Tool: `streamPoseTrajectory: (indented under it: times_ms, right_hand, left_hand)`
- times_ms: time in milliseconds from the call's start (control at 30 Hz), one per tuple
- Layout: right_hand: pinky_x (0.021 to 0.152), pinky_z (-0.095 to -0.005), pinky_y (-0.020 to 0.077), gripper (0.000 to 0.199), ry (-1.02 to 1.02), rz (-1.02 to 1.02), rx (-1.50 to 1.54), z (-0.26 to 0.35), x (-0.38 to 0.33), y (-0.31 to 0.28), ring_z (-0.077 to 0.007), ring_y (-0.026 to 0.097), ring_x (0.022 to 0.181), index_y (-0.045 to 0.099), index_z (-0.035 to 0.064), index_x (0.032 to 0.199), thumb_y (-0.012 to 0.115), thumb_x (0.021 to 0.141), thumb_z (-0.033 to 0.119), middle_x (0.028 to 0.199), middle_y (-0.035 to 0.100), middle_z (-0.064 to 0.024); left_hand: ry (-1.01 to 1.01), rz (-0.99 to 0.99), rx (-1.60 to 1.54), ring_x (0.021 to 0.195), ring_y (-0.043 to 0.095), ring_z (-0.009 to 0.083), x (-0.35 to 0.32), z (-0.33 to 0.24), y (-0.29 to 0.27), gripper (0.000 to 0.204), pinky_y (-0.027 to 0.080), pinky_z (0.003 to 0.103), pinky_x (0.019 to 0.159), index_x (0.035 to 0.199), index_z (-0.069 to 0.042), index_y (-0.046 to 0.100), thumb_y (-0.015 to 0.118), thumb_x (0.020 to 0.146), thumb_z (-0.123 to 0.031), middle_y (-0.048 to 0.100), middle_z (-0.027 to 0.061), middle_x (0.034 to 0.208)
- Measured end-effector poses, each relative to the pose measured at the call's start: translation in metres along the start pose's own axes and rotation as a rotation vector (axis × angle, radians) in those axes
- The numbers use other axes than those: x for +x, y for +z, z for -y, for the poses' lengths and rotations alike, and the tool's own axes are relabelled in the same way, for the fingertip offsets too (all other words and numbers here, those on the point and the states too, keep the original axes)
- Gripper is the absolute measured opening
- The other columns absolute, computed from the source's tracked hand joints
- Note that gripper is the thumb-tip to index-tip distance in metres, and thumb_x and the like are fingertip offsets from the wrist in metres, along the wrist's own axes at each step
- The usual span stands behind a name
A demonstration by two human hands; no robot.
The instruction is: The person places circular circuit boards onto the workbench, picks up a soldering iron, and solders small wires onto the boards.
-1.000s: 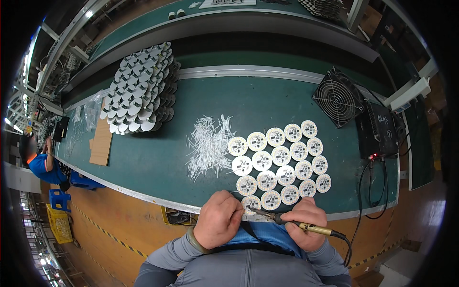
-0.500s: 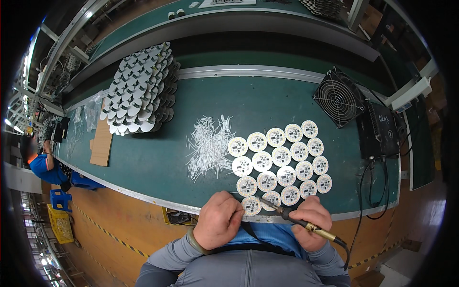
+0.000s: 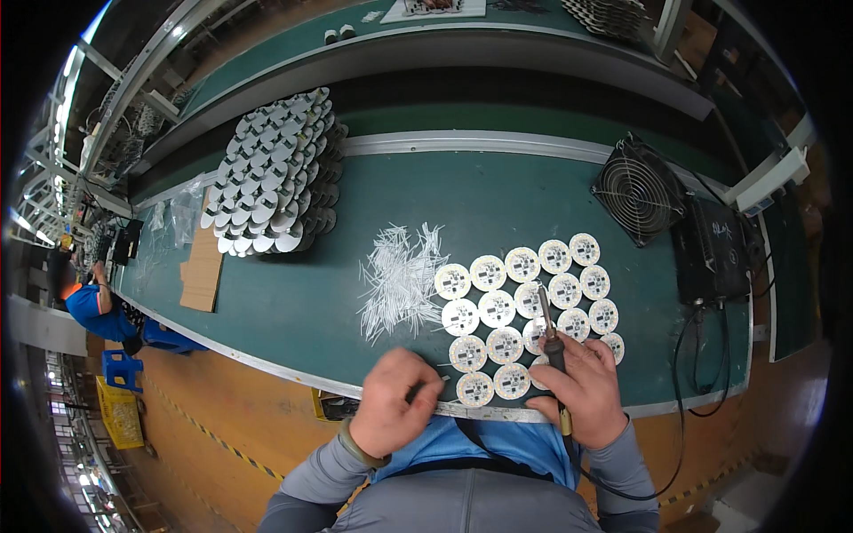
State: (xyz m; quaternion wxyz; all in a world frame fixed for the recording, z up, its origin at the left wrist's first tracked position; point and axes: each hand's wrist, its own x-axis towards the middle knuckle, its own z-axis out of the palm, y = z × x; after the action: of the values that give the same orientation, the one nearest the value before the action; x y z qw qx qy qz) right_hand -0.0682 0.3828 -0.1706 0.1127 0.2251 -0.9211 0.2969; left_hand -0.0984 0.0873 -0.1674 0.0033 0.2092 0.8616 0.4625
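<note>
Over the front edge of the bench, my left hand [image 3: 395, 404] has its fingers curled in a pinch. A short white wire [image 3: 446, 379] shows at its fingertips, mostly hidden. My right hand [image 3: 588, 395] is closed round the dark handle of a soldering iron [image 3: 554, 348]. The iron's metal tip points away from me, over the middle of several rows of round white LED circuit boards [image 3: 475, 388]. Fingers and handle cover some boards in the nearer rows. Left of the boards lies a loose heap of thin white wires [image 3: 400, 284].
Stacked round boards [image 3: 271, 182] stand at the back left, beside a cardboard piece [image 3: 203, 271]. A black fan [image 3: 640, 191] and a black box with cables [image 3: 711, 253] are at the right. A shelf [image 3: 515, 44] runs behind. Another person [image 3: 93, 306] sits far left.
My right hand has turned the iron and moved its tip away from the near left boards to the middle of the rows. My left hand has drawn slightly back toward me.
</note>
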Motion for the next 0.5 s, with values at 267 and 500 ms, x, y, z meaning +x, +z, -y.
streamPoseTrajectory:
  times_ms: [267,500]
  right_hand:
    - [0.102,-0.0506,0.0410,0.051,0.125,0.004,-0.009,-0.011,-0.008,0.001,-0.0335,0.063,0.126,0.069,0.0173,0.119,0.088,0.072,0.015,0.131,0.069,-0.0133]
    - [0.102,-0.0493,0.0414,0.051,0.133,-0.044,-0.028,-0.006,-0.006,0.006,-0.0333,0.063,0.126,0.070,0.0149,0.118,0.089,0.071,0.014,0.132,0.069,-0.0126]
  left_hand:
    - [0.052,-0.274,0.443,0.083,0.054,0.0340,0.036,0.033,-0.024,0.012,0.044,0.043,0.073,0.082,-0.006,0.065,0.073,0.077,0.002,0.060,0.0108,0.085]
    - [0.122,-0.216,0.523,0.084,0.055,0.0350,0.047,0.046,-0.015,0.013,0.045,0.045,0.072,0.082,-0.006,0.064,0.074,0.076,-0.001,0.060,0.0110,0.086]
